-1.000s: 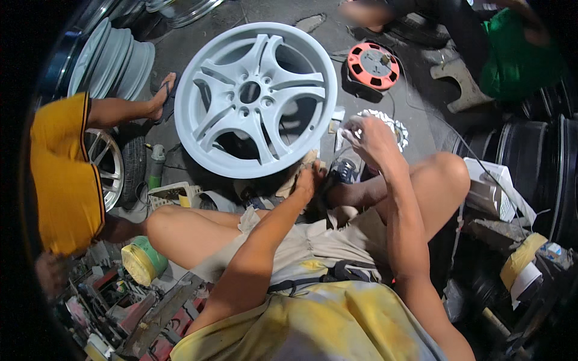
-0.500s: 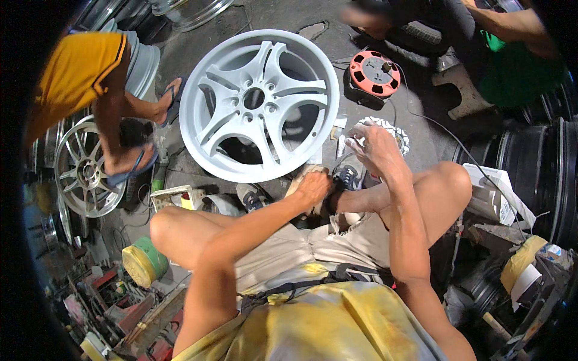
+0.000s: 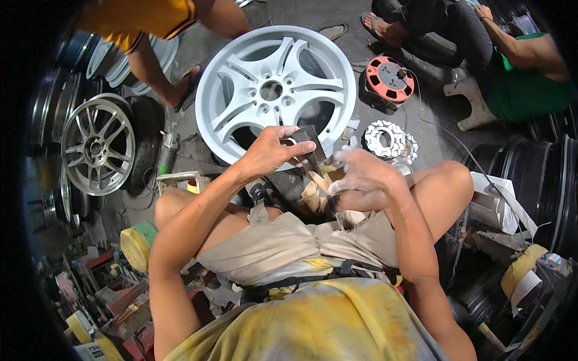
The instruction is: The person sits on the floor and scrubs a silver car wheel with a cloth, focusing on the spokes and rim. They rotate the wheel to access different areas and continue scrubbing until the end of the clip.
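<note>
Dim grey floor (image 3: 325, 15) lies under one pale five-spoke wheel (image 3: 296, 94) with five bolt holes at twelve o'clock, its lower rim partly hidden by my left hand (image 3: 274, 150), thumb and fingers pinched on one dark flat block (image 3: 309, 144). My right hand (image 3: 366, 171) is half curled beside one tan strip (image 3: 322, 182); whether it grips that, I can't tell. One white box (image 3: 486, 203) at three o'clock carries illegible print.

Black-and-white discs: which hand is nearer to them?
Right. The right hand is just below and slightly left of the discs in view; the left hand is farther left, overlapping the lower edge of the wheel.
</note>
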`<state>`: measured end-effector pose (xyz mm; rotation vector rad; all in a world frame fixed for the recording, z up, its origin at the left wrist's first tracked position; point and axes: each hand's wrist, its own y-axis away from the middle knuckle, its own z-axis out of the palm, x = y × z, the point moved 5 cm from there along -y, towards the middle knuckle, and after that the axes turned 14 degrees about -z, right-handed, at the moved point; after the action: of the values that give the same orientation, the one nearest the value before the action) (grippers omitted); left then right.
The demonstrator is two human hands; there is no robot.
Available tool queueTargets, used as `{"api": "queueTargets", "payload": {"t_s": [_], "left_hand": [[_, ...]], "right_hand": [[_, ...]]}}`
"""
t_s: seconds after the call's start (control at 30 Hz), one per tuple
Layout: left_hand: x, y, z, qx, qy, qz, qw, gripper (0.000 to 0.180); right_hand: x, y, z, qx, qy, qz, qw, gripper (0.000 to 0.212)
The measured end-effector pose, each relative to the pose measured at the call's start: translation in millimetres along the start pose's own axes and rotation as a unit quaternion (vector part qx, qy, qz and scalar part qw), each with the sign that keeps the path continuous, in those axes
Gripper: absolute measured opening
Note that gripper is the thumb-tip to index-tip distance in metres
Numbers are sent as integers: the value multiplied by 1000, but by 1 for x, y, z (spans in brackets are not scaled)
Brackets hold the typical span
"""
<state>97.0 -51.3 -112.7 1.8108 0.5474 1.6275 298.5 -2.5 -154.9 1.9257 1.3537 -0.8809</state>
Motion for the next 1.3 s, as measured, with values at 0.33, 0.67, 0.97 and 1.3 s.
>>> {"api": "queueTargets", "payload": {"t_s": [0.33, 0.67, 0.97, 1.3], "left_hand": [[12, 28, -28, 83, 39, 80, 993, 42], [-17, 6, -52, 92, 171, -12, 981, 45], [-2, -9, -37, 76, 197, 33, 977, 47], [3, -16, -28, 61, 184, 26, 981, 54]], "right_hand": [[22, -26, 50, -43, -3, 24, 999, 37], [-44, -46, -11, 243, 9, -121, 962, 49], [-49, -42, -22, 310, 61, -148, 937, 52], [-38, -45, -25, 321, 80, -180, 926, 30]]}}
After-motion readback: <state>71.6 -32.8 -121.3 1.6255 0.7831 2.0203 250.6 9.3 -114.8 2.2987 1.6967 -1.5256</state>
